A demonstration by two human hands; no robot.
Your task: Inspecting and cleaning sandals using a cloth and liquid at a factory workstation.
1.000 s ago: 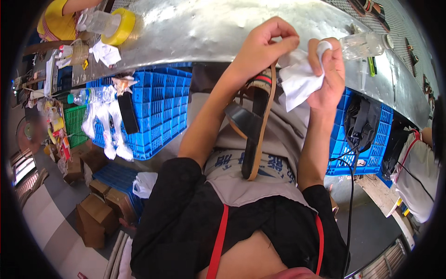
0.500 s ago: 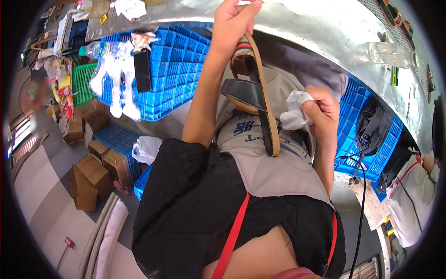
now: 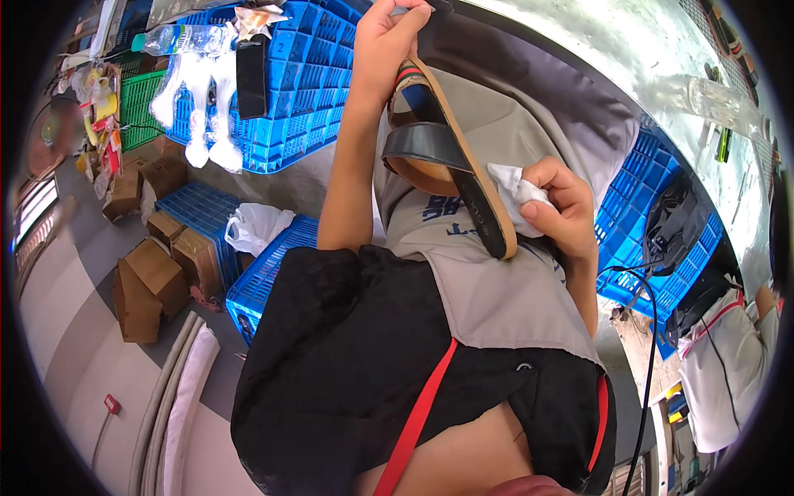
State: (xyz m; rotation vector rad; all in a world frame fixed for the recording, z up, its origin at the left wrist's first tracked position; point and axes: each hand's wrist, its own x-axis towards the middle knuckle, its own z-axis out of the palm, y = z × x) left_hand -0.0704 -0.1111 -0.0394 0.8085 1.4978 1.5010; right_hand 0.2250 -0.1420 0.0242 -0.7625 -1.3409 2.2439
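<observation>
Looking down at my own lap, the largest thing in view is the metal bench (image 3: 662,58), its grey top curving across the upper right, with a clear plastic bottle (image 3: 724,101) lying near its far right edge. Under the bench stand blue plastic crates (image 3: 298,91), and to the left on the floor sit brown cardboard boxes (image 3: 145,285) and a white plastic bag (image 3: 256,227). My grey apron (image 3: 496,289) and black shorts (image 3: 356,372) fill the middle. Over the apron, clear of the bench and just below its near edge, I hold a sandal (image 3: 451,161) in the air, tilted so it runs from upper left to lower right, its tan sole edge facing right and its dark strap bulging to the left. My left hand (image 3: 389,37) is clenched around the sandal's upper end, fingers (image 3: 405,18) curled over the top of it near the bench edge. My right hand (image 3: 558,207) is closed around a crumpled white cloth (image 3: 513,186), thumb and fingers gripping it, and the cloth presses against the lower part of the sandal's sole edge, just right of it. A person in a white top (image 3: 719,372) stands at the far right.
</observation>
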